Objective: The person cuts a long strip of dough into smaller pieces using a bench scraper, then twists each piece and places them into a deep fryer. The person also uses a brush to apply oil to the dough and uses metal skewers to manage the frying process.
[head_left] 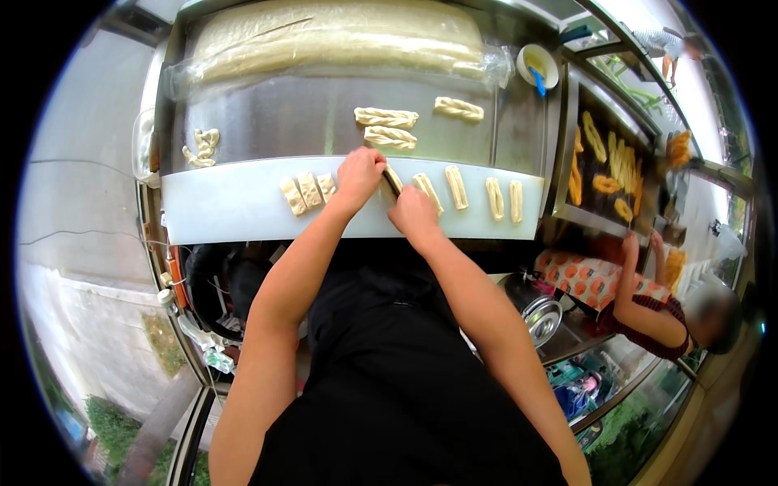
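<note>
My left hand (362,174) and my right hand (415,212) close on the two ends of a thin dark stick (392,183). It lies along a dough strip on the white board (243,202), and my fingers hide much of that strip. Left of my hands sit three flat dough pieces (309,193) side by side. To the right are several pale dough strips (456,187), spaced apart. Beyond the board, two twisted dough sticks (391,136) lie near my left hand, with another twisted dough stick (459,108) farther right.
A large dough slab (340,36) under plastic film spans the back of the metal counter (275,121). Small dough scraps (201,147) lie at left. A white bowl (536,66) holds a blue-handled utensil. At right, a co-worker (648,312) stands by a tray (583,206) of fried dough.
</note>
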Demonstrator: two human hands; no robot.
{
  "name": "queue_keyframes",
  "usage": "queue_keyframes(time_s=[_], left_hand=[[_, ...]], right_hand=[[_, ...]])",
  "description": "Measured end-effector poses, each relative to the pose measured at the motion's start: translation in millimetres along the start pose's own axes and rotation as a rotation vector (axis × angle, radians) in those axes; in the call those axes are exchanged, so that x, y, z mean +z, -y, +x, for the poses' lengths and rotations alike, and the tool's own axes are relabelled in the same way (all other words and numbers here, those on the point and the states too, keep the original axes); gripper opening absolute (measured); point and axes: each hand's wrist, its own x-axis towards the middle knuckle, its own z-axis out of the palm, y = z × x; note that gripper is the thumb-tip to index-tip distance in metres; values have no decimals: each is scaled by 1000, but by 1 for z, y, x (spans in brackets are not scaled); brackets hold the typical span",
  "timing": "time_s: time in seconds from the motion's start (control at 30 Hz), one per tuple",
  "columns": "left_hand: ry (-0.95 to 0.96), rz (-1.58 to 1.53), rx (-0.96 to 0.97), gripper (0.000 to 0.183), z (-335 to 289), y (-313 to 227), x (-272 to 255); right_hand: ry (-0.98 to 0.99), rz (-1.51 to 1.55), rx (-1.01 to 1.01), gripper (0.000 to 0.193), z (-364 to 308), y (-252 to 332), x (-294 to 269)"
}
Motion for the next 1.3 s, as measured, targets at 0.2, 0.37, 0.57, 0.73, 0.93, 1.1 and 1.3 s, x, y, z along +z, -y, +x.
queue_keyframes(time_s=[0.2,0.37,0.57,0.73,0.93,1.1,1.3], left_hand=[[51,24,2,12,7,4,-17],[-261,317,40,25,-31,44,-93],[204,442,89,19,-37,70,-123],[-380,287,298,28,-65,60,-125],[-271,-502,-198,12,-163,28,-110],[-468,-402,-265,12,-301,65,-36],[-1048,-918,-1194,30,-472,237,148]], right_hand=[[-281,307,-77,20,-39,-36,15],[-388,548,8,21,-100,-96,21],[-317,605,25,19,-80,-81,22],[-326,539,-42,21,-61,-56,13],[-121,702,29,20,-64,-54,10],[10,597,-120,16,-72,-40,2],[150,513,-342,15,-80,-28,16]])
